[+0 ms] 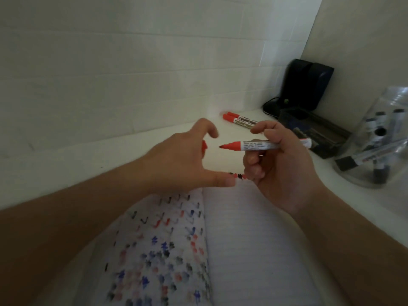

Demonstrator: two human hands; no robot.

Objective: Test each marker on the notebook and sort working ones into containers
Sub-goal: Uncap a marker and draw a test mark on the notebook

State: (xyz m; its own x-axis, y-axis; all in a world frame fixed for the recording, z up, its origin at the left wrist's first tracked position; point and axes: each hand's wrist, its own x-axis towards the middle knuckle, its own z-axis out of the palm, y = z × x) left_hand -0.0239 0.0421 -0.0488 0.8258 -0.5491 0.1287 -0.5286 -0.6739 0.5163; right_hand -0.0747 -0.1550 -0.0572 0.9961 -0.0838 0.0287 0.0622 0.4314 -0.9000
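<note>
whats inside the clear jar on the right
The clear jar holds several black-capped markers, leaning at different angles. Glare and blur hide their exact count and the jar's bottom.

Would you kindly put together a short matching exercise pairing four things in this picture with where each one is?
Things:
1. uncapped red marker
2. red cap
3. two capped red markers
4. black markers

Places:
A. inside the clear container on the right
B. lying on the counter by the wall
C. gripped in the right hand
D. held in the left hand

Pairs: 1-C, 2-D, 3-B, 4-A
</note>
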